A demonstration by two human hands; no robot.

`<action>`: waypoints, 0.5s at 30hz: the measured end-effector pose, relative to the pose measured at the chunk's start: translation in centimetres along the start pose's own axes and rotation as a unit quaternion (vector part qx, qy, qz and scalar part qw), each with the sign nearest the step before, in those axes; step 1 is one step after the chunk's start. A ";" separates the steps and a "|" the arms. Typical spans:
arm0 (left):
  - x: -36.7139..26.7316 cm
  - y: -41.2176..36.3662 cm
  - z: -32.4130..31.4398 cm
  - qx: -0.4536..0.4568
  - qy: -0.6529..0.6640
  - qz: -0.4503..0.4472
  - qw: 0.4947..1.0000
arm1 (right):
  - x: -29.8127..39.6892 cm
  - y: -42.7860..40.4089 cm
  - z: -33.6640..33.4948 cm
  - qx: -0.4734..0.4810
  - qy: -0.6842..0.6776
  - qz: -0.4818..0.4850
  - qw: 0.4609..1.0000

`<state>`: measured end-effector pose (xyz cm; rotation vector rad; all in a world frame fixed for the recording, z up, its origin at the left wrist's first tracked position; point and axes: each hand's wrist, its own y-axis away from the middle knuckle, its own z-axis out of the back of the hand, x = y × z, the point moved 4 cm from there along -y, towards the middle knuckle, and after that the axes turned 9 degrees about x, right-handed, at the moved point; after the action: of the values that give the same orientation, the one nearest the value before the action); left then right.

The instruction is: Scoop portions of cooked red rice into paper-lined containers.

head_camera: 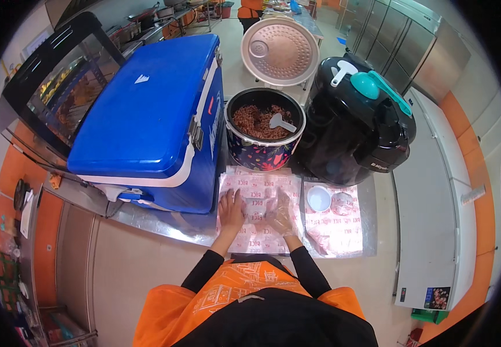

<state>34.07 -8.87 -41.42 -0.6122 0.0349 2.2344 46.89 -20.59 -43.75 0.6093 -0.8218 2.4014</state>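
My bare left hand [231, 211] rests on a stack of printed wrapping paper [257, 245], fingers spread. Opposite it, my right hand [280, 215] wears a clear plastic glove and also lies on the paper, thumb apart from the fingers. The paper between them looks creased; whether anything lies under it cannot be told. Just beyond the stack stands a floral-patterned rice cooker [260, 152], uncovered, with brownish-red cooked rice [250, 121] and a white rice paddle [281, 123] inside. To the right, a small white bowl [319, 198] and a clear, roundish item [343, 204] sit on another printed sheet [337, 232].
A blue cooler box [146, 108] stands left, beside a glass display case [66, 86]. At right is a black lidded appliance [333, 130] carrying a white paddle [344, 72] and a turquoise scoop [365, 85]. A round metal lid [291, 52] stands behind the cooker. Another person [249, 13] is farther back.
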 end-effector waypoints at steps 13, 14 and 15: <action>4.9 0.3 -1.0 0.098 0.241 -0.101 0.960 | 0.3 3.2 4.5 0.283 -0.040 0.181 0.941; 5.0 0.4 -0.7 0.100 0.243 -0.101 0.960 | 0.1 3.3 4.5 0.285 -0.039 0.180 0.941; 5.2 0.6 -0.8 0.144 0.254 -0.099 0.951 | 0.2 3.4 4.3 0.288 0.022 0.209 0.934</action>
<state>31.04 -5.81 -44.54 -0.9644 0.5271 1.7829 45.72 -25.72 -42.00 0.6378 -0.2192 3.0658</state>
